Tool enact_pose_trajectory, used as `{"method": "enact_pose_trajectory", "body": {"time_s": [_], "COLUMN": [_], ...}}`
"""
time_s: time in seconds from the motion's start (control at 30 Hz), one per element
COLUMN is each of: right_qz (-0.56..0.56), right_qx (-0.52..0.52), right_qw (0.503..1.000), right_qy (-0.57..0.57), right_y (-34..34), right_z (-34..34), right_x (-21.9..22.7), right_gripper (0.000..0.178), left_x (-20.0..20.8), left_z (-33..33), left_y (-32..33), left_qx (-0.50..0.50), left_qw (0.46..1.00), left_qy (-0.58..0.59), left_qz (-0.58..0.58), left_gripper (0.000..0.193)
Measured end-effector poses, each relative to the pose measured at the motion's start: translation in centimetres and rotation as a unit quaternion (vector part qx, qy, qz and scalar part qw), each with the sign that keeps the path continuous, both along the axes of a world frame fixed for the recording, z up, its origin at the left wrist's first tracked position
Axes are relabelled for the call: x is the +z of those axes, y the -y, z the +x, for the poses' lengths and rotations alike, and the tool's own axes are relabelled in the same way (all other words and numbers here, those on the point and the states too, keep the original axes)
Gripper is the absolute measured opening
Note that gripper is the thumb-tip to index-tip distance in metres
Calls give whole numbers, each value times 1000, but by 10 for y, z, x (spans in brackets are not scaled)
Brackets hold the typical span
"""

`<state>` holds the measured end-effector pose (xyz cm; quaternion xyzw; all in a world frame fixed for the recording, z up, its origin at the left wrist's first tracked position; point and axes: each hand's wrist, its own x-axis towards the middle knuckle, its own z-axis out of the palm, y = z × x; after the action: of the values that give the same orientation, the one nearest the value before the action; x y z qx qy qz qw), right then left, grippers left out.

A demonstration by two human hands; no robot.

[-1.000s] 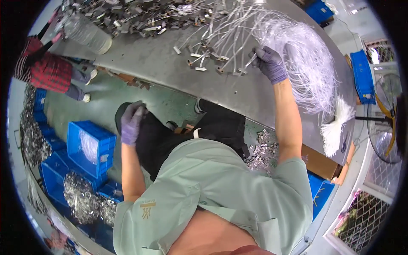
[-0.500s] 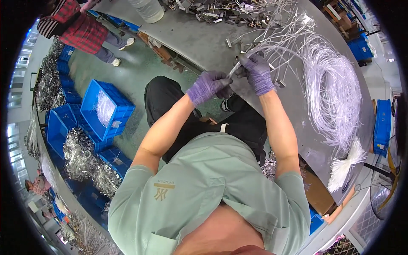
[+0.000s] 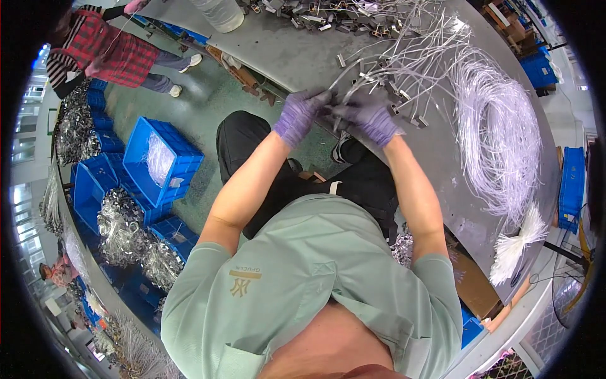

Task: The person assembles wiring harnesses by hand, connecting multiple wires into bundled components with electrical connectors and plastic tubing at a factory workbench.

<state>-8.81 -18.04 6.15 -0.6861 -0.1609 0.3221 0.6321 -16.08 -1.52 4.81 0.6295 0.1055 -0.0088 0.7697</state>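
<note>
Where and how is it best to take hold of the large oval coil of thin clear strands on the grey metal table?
Probably the coil's right-hand band, midway along, reached from above by the right purple-gloved hand, which is nearer. The coil lies flat and elongated, so this long side offers a gatherable bunch; loose clear strands lie by its left side and might tangle.

On the counter (image 3: 265,63), a jug (image 3: 218,14) sits left of the pile of parts (image 3: 315,16); the coil of strings (image 3: 470,120) lies to their right.
</note>
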Motion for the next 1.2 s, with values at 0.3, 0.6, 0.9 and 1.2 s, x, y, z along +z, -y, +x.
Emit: {"method": "enact_pose_trajectory", "body": {"time_s": [0.3,0.6,0.9,1.2], "right_qz": [-137,-305,-182,118], "right_qx": [-9,-49,-108,-148], "right_qw": [801,844,831,966], "right_qy": [582,439,515,-175], "right_y": [12,36,40,-20], "right_z": [-3,-2,9,23], "right_x": [5,-71,-105,-10], "right_gripper": [23,26,23,27], "left_x": [1,59,75,20], "left_z": [20,151,176,-20], "left_y": [13,-45,-54,-65], "left_qx": [37,148,10,14], "left_qw": [996,657,501,837], "left_qy": [60,276,215,87], "left_qz": [-59,686,839,540], "left_gripper": [39,46,14,32]}}
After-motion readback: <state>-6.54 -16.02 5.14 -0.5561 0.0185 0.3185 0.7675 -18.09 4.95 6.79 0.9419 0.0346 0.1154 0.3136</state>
